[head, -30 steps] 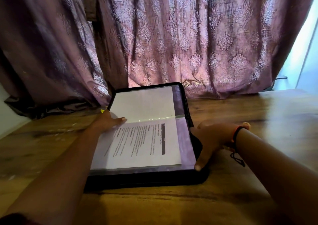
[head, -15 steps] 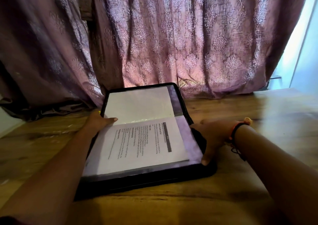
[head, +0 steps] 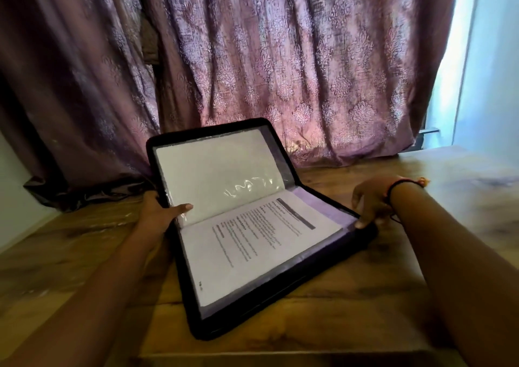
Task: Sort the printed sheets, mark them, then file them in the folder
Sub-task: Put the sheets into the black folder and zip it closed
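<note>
Folder point(head: 280, 292), half-open on table point(head: 365, 310) before curtain point(head: 309, 71): left hand point(head: 157, 215) grips cover, right hand point(head: 370, 201) grips edge.

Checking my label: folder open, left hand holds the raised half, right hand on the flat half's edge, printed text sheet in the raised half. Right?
No. Head view: the printed sheet lies in the flat half of the folder; the raised half shows a blank page. The left hand and right hand are as stated.

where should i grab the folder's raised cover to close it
Take the raised cover by its top edge, coming from above: it stands tilted back from the hinge, so that edge likely swings it easiest. The left hand grips low on its left edge.
</note>
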